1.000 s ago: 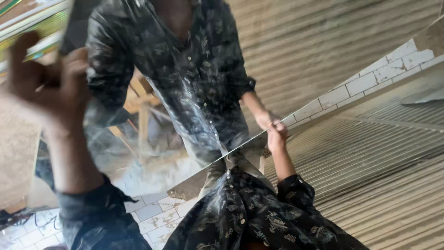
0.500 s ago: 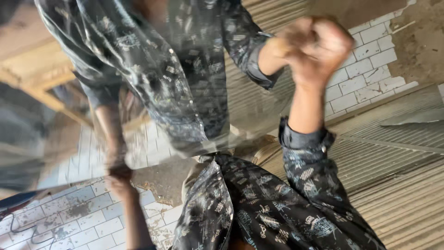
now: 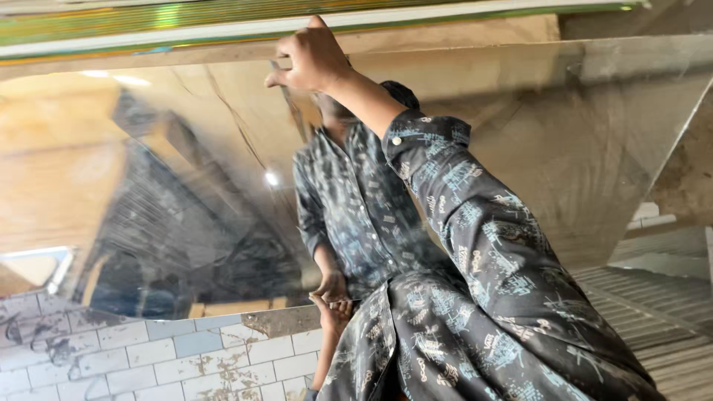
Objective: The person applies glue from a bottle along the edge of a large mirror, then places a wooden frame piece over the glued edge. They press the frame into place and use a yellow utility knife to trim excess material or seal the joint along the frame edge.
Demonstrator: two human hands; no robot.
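Note:
A large mirror sheet (image 3: pixel 186 193) stands tilted in front of me and reflects my patterned shirt and arms. My right hand (image 3: pixel 310 58) reaches up, its fingers curled over the sheet's top edge. My right sleeve (image 3: pixel 475 245) fills the lower right of the view. My left hand (image 3: pixel 334 313) grips the sheet's bottom edge low down, mostly hidden behind the sleeve. Just above it, the mirror shows that hand's reflection.
A white tiled wall (image 3: pixel 148 356) with worn patches lies below the mirror. More sheets with greenish edges (image 3: pixel 223 18) are stacked behind the top edge. Corrugated metal (image 3: pixel 653 319) shows at the lower right.
The view has swung sharply. My right hand has gone from raised in the air to gripping the mirror's top edge, and my left hand now holds the bottom edge.

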